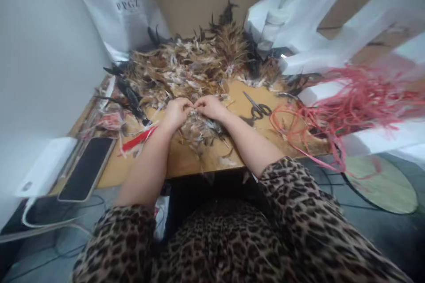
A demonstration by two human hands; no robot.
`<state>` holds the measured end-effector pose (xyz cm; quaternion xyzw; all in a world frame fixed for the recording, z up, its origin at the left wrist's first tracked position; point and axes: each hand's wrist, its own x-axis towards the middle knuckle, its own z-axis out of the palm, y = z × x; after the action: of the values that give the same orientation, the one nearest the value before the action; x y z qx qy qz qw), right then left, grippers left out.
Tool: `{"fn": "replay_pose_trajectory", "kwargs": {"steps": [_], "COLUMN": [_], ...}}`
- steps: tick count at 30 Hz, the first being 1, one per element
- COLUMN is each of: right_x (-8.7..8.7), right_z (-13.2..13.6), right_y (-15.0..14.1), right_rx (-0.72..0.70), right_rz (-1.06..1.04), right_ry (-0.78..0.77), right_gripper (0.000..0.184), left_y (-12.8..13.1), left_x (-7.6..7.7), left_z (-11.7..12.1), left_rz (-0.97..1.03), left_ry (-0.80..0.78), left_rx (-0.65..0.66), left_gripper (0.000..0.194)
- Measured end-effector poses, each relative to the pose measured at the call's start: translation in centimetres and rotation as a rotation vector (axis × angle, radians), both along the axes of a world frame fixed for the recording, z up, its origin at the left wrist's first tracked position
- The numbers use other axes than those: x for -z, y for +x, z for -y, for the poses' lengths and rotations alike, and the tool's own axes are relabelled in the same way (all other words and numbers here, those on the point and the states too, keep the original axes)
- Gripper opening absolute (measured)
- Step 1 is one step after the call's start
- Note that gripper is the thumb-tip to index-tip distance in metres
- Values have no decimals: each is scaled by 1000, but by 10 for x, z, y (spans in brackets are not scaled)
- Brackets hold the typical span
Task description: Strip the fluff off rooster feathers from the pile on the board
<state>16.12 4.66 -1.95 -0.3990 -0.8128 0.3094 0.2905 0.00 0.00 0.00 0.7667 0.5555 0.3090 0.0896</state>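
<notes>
My left hand point(177, 112) and my right hand point(211, 107) meet over the near middle of the wooden table, fingertips pinched together and almost touching. Between and just below the fingertips is a small bunch of brown and grey feathers point(201, 128), which both hands grip at its pale upper end. The exact spot of the pinch is small and blurred. Beyond the hands spreads a large heap of brown, white and black feathers point(186, 64). To the right of my right hand lie dark-handled scissors point(257, 107), blades pointing away.
A tangle of pink-red ribbon strips point(352, 110) spills over the right side. On the left are a red strip point(137, 139), a phone point(88, 169) and a white power bank point(48, 166) with a cable. A white printed bag point(122, 13) stands behind; a round seat point(381, 183) is at lower right.
</notes>
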Motion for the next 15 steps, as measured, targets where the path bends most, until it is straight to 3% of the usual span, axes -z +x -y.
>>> {"fn": "replay_pose_trajectory", "kwargs": {"steps": [8,15], "right_x": [-1,-7], "right_z": [0,0], "right_y": [2,6], "right_rx": [-50,6], "right_rz": [-134,-84], "right_ry": [-153,-53], "right_gripper": [16,17], "left_y": [-4,-7], "left_x": [5,13], "left_z": [-3,-8], "left_rz": [120,170], "left_ry": [22,-37], "left_rx": [38,17], "left_gripper": [13,11]}}
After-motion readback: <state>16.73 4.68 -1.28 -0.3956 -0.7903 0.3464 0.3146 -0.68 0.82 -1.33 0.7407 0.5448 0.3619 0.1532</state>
